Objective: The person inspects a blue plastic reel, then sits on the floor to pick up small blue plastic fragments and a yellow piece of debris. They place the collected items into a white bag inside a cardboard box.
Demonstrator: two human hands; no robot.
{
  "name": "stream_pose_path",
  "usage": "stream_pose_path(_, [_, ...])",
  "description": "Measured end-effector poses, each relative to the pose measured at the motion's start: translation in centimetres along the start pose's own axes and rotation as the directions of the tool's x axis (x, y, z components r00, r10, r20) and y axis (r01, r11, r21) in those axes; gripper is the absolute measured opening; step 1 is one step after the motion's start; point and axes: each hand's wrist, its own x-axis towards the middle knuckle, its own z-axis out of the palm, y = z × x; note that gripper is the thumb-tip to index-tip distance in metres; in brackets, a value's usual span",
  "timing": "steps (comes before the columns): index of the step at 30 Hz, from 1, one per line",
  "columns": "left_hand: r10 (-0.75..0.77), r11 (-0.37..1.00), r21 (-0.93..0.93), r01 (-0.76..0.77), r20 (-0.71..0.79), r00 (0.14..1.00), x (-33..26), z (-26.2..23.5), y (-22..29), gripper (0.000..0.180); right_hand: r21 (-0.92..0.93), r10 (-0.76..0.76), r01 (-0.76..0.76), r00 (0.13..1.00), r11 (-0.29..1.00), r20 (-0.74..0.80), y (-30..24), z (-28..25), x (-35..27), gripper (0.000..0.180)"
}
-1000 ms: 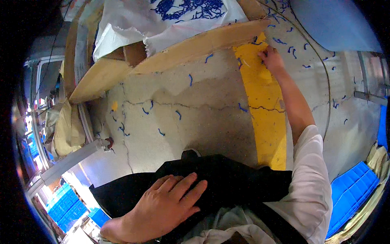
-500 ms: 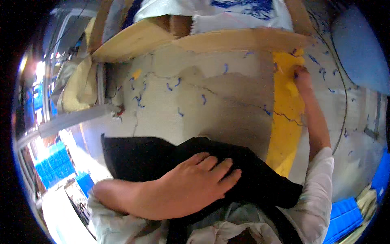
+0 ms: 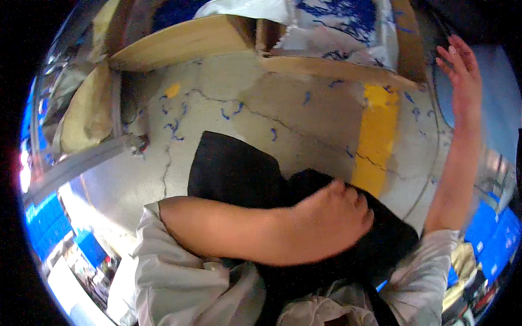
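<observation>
My left hand (image 3: 336,220) lies across the front of my black apron (image 3: 234,171), back upward, its fingers curled in. Whatever is under those fingers is hidden. Out at the far right my right hand (image 3: 461,62) is raised, fingers apart, with nothing seen in it. It is beside the right edge of a cardboard box (image 3: 337,69). A white plastic bag (image 3: 326,41) lines that box, and a tangle of dark blue strips (image 3: 340,13) shows inside it.
Small blue scraps (image 3: 274,134) lie scattered on the cracked grey floor (image 3: 228,119), which a yellow stripe (image 3: 375,141) crosses. A metal frame bar (image 3: 81,160) runs at the left. Light blue sheeting (image 3: 497,92) stands at the right, with blue crates (image 3: 46,220) at lower left.
My right hand has moved from above the yellow stripe to the far right, its fingers now spread. The left hand has shifted right over the apron and its fingers have curled in.
</observation>
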Motion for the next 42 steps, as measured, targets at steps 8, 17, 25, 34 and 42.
stream_pose_path(8, [0.052, 0.932, -0.357, 0.065, 0.309, 0.95, 0.9, 3.0, -8.6, 0.031, -0.724, 0.596, -0.486, 0.793, 0.489, -0.13, 21.9, 1.5, -20.5, 0.034])
stream_pose_path(17, [-0.003, -0.22, -0.878, 0.425, 0.436, 0.9, -9.8, 10.2, -19.6, 0.029, -0.882, 0.42, -0.156, 0.906, 0.444, 0.051, 27.7, 6.7, -27.2, 0.035])
stream_pose_path(25, [-0.91, 0.413, -0.209, 0.887, -0.127, 0.394, -16.5, 19.7, -20.4, 0.021, -0.463, 0.201, -0.325, 0.933, 0.825, -0.297, 28.5, 7.4, -15.0, 0.008])
stream_pose_path(34, [-0.988, 0.07, -0.472, 0.879, -0.153, -0.004, -16.9, 27.0, -16.1, 0.037, -0.92, 0.011, -0.053, 0.999, 0.387, -0.053, 33.4, 4.1, -9.9, 0.022])
stream_pose_path(42, [-0.979, 0.134, -0.514, 0.847, -0.2, 0.034, -13.1, 29.5, -17.3, 0.036, -0.696, 0.041, 0.062, 0.991, 0.716, 0.131, 30.3, 7.4, -9.8, 0.03])
